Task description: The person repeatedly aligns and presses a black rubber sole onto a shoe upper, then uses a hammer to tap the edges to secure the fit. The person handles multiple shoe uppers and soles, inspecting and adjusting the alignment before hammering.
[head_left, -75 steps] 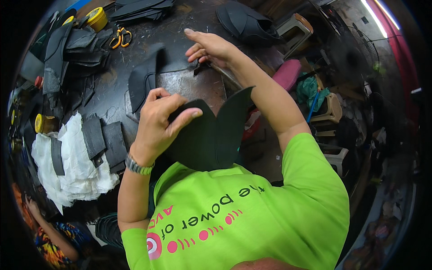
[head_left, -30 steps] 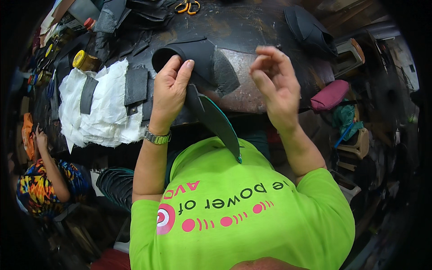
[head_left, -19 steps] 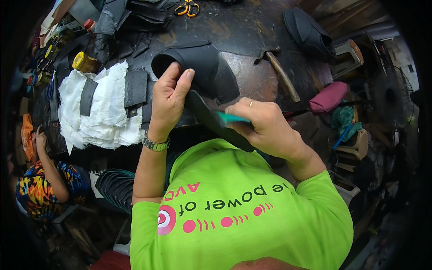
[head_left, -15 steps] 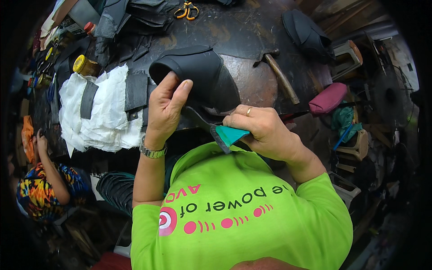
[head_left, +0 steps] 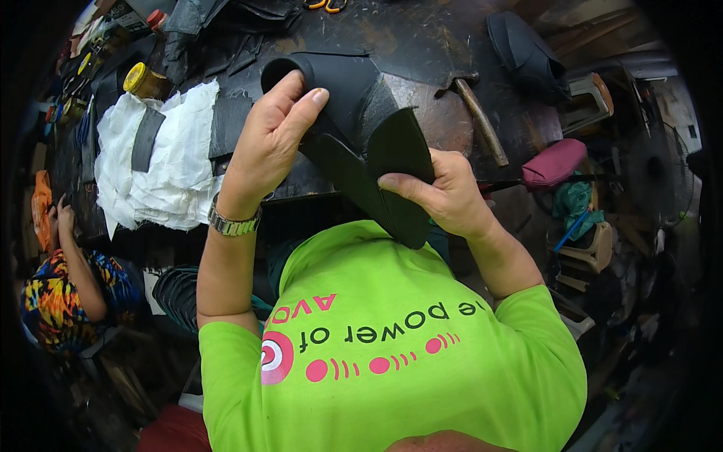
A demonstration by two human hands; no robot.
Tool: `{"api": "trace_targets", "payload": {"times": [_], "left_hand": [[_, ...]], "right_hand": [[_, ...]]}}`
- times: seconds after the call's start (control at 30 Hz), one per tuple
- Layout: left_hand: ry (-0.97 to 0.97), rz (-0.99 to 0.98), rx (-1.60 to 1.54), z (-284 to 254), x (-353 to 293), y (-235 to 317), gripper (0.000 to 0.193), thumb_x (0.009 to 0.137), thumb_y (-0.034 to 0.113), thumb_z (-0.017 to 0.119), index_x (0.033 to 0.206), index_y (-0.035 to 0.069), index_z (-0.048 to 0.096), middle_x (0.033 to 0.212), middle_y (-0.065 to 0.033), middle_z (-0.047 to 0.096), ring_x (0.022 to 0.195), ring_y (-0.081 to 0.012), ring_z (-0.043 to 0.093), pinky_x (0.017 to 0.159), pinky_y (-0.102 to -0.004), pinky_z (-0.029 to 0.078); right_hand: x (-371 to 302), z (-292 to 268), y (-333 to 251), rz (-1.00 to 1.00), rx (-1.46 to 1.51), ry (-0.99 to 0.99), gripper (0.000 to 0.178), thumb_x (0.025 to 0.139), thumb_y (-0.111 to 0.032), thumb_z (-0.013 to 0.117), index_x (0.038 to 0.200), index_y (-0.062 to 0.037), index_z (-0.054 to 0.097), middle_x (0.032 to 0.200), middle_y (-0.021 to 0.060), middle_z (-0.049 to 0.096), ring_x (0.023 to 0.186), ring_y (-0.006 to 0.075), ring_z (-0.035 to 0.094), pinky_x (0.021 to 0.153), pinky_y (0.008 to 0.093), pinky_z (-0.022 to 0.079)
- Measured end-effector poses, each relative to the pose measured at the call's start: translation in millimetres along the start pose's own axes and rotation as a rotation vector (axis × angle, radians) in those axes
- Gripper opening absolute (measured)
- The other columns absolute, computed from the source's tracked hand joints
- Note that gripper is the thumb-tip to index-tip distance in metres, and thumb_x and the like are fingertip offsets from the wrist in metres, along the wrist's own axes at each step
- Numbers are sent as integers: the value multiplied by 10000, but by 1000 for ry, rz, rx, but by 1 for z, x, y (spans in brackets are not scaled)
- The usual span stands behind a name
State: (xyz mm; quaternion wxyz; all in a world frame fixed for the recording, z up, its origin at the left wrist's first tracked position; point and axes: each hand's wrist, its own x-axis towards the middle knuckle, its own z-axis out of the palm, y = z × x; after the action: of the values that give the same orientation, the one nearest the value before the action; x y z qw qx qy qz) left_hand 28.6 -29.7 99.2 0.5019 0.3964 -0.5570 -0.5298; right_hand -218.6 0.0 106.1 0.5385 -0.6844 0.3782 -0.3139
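A black leather piece (head_left: 343, 87), which looks like a shoe upper, spans both my hands at the table's near edge. My left hand (head_left: 275, 139) is closed on its rolled far-left end, thumb on top. Over on the right, my right hand (head_left: 446, 192) pinches a broad black flap (head_left: 399, 154) of the piece, thumb in front and fingers hidden behind. A second long flap hangs between the hands toward my green shirt. Just beyond lies a worn round slab (head_left: 444, 124), with a wooden-handled hammer (head_left: 482, 124) beside it.
White cloth (head_left: 188, 169) with dark strips lies left of my hands. Behind it stand a yellow-lidded jar (head_left: 147, 81) and black leather scraps (head_left: 226, 34). Stacked black pieces (head_left: 527, 56) and a maroon pouch (head_left: 555, 162) are at right. Another person (head_left: 75, 279) sits at far left.
My right hand has turned the flap up, so its black face shows and the teal side is out of sight. The left hand stays on the rolled end.
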Motion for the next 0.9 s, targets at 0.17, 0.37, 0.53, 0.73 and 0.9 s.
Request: {"api": "trace_targets", "payload": {"times": [0.17,0.37,0.53,0.73,0.9], "left_hand": [[-13,35,57,0,8,-10,285,1060,199,571,823,92,455,757,110,343,675,12,292,542,-195,266],[-37,-8,78,0,12,-14,281,1053,207,585,828,80,475,760,110,358,686,10,303,559,-195,287],[-29,-110,-26,5,12,-16,257,1051,214,587,858,57,522,770,105,423,704,11,358,588,-185,338],[-97,-126,-60,4,15,-18,257,1052,224,580,857,63,534,766,99,448,699,9,395,591,-196,365],[-149,-121,20,-2,16,-19,258,1050,233,579,857,67,535,764,95,471,700,13,426,600,-193,389]], "right_hand": [[4,-1,3,40,82,-24,222,936,-143,739,1080,24,720,871,57,753,788,64,652,698,253,531],[2,0,-9,73,-15,29,224,907,-145,765,1051,20,720,864,64,746,771,47,640,671,262,520],[-7,-7,-30,-238,-301,-50,207,867,-100,780,1028,13,717,835,83,737,751,48,645,647,272,510],[7,-9,-12,202,288,19,175,908,-87,760,1029,33,721,913,50,742,777,78,671,682,226,539],[11,-10,3,259,432,42,185,905,-89,763,1038,33,718,912,60,741,791,90,690,703,228,557]]}}
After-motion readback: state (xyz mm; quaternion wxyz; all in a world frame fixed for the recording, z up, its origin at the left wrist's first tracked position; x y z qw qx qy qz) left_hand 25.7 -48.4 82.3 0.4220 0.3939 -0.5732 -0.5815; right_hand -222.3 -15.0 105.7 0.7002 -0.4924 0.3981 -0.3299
